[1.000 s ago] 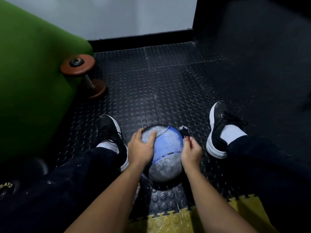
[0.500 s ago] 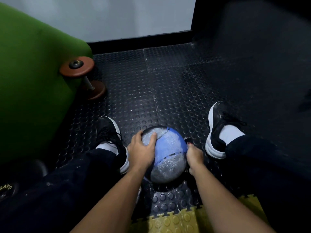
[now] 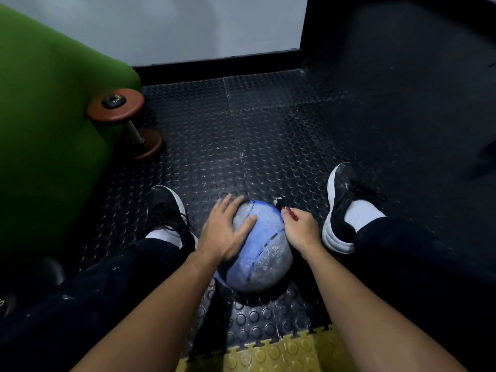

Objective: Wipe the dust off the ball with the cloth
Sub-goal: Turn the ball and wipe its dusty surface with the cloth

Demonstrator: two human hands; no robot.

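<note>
- Flooring point(image 3: 268, 124): black studded rubber tiles; yellow strip at 6 o'clock.
- Green pad point(image 3: 48, 130) at 9 o'clock; dumbbell point(image 3: 126, 122) leans against it, brown plates.
- Ball point(image 3: 264, 253): blue/grey, dusty, on floor btwn person's feet, centre frame.
- Left hand point(image 3: 226, 232): flat on ball's 10 o'clock side, fingers straight and spread.
- Right hand point(image 3: 300, 232): at ball's 2 o'clock edge, fingers curled round dark cloth point(image 3: 279, 203); only a scrap of it shows.
</note>
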